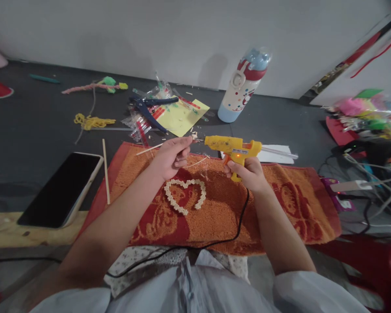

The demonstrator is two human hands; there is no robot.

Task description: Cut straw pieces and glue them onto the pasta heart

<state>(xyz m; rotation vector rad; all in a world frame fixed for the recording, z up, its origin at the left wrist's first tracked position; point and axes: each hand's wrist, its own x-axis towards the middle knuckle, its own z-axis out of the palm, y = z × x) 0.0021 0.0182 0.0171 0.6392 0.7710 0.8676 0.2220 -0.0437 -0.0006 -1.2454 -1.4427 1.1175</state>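
Note:
My right hand grips a yellow glue gun by its handle, with a finger at the orange trigger and a clear glue stick out of its back. Its nozzle points left. My left hand pinches a small pale piece between thumb and finger, right at the nozzle tip. Below my hands, a heart outline of small pale pieces lies on the orange and red towel, with a gap at its lower right.
A phone lies left of the towel beside a thin wooden stick. Behind are dark blue pliers, yellow paper and a bottle. The gun's black cord crosses the towel. Cables lie at right.

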